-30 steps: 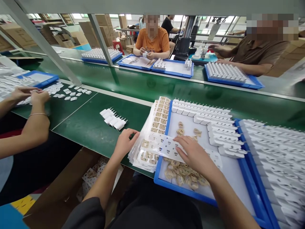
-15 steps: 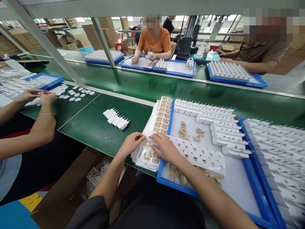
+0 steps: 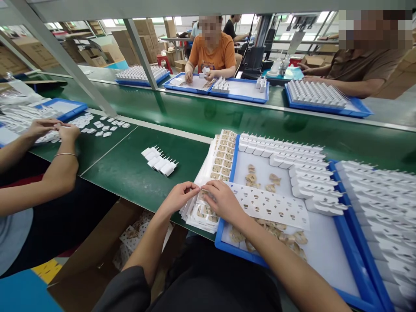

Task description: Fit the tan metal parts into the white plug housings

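My left hand (image 3: 182, 197) is closed in a pinch at the left side of a stack of sticker sheets (image 3: 222, 160), white with rows of tan labels. Facing it, my right hand (image 3: 222, 199) bends over the same stack, its fingertips pinched almost against the left ones. Whatever is between the fingertips is too small or hidden to make out. A white sheet with cut-out holes (image 3: 269, 203) lies by the right wrist, across a blue tray (image 3: 232, 167). Tan peeled scraps (image 3: 271, 182) lie in that tray, and white pronged plug housings (image 3: 282, 158) stand in rows along its far and right sides.
Several white housings (image 3: 160, 161) lie on the green bench to the left. Another full tray (image 3: 373, 208) adjoins at right. A carton with scraps (image 3: 133, 238) stands below the bench edge. A co-worker's hands (image 3: 58, 128) work at far left; other people sit across the line.
The view has shifted slightly. My right hand has moved a little, its fingertips staying close to the left ones; the perforated sheet sits slightly higher, showing more scraps below it.
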Demonstrator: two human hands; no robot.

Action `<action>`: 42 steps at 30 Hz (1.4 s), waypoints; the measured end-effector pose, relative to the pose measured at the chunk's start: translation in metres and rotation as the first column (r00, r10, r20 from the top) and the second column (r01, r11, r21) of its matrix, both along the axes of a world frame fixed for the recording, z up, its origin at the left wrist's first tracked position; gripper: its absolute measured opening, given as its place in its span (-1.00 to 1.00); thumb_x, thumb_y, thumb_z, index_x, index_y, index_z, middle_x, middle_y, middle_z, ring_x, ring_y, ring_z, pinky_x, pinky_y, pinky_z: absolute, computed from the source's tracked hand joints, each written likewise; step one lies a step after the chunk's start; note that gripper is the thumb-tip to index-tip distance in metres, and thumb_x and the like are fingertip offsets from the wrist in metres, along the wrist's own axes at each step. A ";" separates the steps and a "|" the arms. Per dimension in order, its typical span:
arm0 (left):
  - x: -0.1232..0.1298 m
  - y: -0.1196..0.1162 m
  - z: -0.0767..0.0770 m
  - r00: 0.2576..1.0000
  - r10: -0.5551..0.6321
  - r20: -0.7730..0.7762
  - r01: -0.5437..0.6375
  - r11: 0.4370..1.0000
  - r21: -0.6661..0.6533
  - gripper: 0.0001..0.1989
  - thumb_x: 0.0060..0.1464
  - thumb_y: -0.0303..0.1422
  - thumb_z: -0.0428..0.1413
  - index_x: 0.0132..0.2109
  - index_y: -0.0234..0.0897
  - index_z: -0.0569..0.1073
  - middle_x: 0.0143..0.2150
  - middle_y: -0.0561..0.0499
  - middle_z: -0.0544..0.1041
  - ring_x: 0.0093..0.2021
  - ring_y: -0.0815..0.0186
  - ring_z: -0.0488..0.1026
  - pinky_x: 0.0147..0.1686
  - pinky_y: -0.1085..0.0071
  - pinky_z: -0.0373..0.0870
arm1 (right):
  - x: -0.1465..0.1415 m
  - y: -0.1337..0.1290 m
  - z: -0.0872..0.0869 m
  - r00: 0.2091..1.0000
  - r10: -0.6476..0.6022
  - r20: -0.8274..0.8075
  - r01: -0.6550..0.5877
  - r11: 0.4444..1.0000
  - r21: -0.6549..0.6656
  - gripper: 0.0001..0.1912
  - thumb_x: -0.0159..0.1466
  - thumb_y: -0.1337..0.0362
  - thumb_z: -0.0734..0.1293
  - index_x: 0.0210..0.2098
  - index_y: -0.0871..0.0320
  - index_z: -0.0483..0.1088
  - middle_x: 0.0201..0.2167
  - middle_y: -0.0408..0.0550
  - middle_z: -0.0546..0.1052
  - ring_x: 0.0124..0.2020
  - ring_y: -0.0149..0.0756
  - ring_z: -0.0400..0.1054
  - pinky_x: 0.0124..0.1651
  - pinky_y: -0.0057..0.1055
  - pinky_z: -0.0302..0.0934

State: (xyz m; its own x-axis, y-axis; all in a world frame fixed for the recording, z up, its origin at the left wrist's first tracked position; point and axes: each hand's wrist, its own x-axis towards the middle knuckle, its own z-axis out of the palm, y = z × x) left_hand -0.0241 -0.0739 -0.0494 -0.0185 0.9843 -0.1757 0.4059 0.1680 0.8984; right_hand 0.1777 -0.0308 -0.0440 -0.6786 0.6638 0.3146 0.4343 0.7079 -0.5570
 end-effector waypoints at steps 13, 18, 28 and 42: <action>0.008 -0.001 0.005 0.994 0.005 0.111 -0.006 1.000 0.003 -0.63 0.11 -0.04 0.15 -0.31 -0.30 0.53 -0.34 0.01 0.56 -0.31 0.26 0.45 -0.26 0.41 0.36 | -0.005 -0.001 0.000 0.998 -0.042 -0.044 0.042 0.999 -0.005 -0.91 0.38 0.36 0.30 -0.20 0.10 0.46 -0.21 0.01 0.60 -0.15 -0.14 0.45 -0.07 -0.23 0.34; 0.012 -0.001 0.006 0.994 0.023 0.108 -0.022 1.000 -0.004 -0.64 0.10 -0.05 0.15 -0.34 -0.30 0.51 -0.37 0.03 0.54 -0.34 0.29 0.42 -0.29 0.43 0.33 | -0.004 0.000 -0.002 1.000 -0.021 -0.008 0.021 1.000 0.010 -0.85 0.42 0.36 0.23 -0.23 0.11 0.44 -0.23 0.03 0.59 -0.19 -0.14 0.44 -0.11 -0.24 0.31; 0.010 0.001 -0.002 0.996 0.084 -0.005 -0.084 0.996 -0.002 -0.63 0.09 -0.04 0.13 -0.30 -0.29 0.53 -0.42 0.06 0.49 -0.42 0.32 0.35 -0.38 0.44 0.24 | 0.009 0.007 0.020 0.998 0.061 -0.006 -0.061 0.998 -0.034 -0.89 0.39 0.42 0.23 -0.22 0.09 0.32 -0.21 -0.04 0.52 -0.20 -0.25 0.43 -0.12 -0.36 0.32; -0.003 -0.003 -0.017 0.965 0.108 -0.239 -0.119 0.992 -0.031 -0.49 0.13 0.12 0.06 -0.15 -0.22 0.57 -0.25 -0.02 0.60 -0.29 0.17 0.47 -0.39 0.40 0.25 | 0.185 0.059 0.047 0.644 -0.713 0.278 0.605 0.697 0.385 -0.74 0.50 0.29 0.07 -0.10 0.20 0.36 -0.14 0.11 0.43 -0.40 -0.26 0.31 -0.43 -0.38 -0.02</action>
State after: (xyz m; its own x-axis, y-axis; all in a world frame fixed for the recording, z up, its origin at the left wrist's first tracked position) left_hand -0.0268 -0.0773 -0.0659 -0.1760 0.9645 -0.1970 0.5814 0.2634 0.7698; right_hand 0.3625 0.0277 0.0028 -0.1825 0.9211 0.3438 0.9688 0.2280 -0.0966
